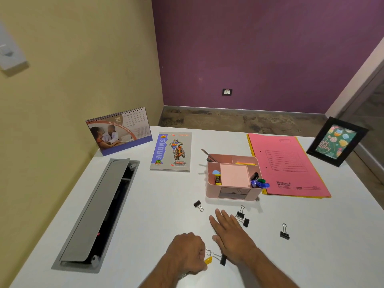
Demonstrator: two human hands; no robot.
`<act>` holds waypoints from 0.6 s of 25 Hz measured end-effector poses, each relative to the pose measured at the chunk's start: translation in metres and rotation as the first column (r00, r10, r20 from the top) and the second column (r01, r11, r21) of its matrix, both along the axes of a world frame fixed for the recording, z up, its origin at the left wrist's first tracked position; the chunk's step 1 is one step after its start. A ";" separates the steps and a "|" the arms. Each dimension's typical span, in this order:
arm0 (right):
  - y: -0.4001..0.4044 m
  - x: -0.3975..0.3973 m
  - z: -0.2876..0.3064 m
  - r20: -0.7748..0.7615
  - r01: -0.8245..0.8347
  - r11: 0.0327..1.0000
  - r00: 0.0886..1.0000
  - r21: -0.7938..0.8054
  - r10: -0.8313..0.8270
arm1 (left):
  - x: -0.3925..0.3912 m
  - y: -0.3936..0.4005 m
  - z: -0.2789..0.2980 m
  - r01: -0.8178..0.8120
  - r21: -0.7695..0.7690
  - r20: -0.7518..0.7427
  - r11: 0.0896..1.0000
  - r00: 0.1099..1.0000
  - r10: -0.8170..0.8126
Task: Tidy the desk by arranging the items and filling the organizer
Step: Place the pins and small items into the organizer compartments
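Observation:
A pink desk organizer (232, 193) stands mid-desk with pens, a pink note pad, a small stapler and markers in its compartments. Black binder clips lie loose in front of it: one (198, 204) at the left, two touching each other (242, 217), one (284, 233) at the right. My left hand (187, 253) is closed on binder clips; a yellow one (208, 260) and a black one (223, 259) stick out of it. My right hand (230, 233) lies flat and open on the desk, fingers pointing toward the organizer, just left of the clip pair.
A notebook (171, 151) lies left of the organizer, a desk calendar (120, 132) stands at the back left. A pink folder (287, 165) lies to the right, with a framed picture (336, 142) beyond it. An open grey cable hatch (97, 215) sits in the desk's left side.

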State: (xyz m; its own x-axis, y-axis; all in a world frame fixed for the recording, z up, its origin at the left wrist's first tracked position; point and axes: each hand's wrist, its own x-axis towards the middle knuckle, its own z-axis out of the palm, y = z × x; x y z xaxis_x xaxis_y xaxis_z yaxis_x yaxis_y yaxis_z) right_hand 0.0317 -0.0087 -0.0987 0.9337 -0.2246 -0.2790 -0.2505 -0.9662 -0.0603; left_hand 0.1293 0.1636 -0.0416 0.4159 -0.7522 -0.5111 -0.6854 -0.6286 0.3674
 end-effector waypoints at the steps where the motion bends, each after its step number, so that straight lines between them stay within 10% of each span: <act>1: 0.000 0.000 -0.001 0.004 0.006 1.000 1.000 0.021 -0.006 | 0.000 0.000 -0.003 -0.002 -0.008 0.011 1.000 1.000 0.002; 8: -0.005 0.000 -0.010 -0.025 -0.006 1.000 1.000 0.021 0.006 | 0.002 -0.008 -0.010 0.049 -0.015 0.024 0.999 0.999 -0.049; 11: -0.004 0.003 -0.003 0.186 0.005 0.974 0.981 0.226 -0.048 | 0.004 -0.013 -0.005 -0.053 -0.136 0.002 0.989 0.999 0.054; 15: 0.006 0.015 0.041 0.220 0.214 0.484 0.688 0.848 -0.691 | 0.020 -0.031 0.010 -0.335 -0.374 -0.143 0.865 0.942 0.303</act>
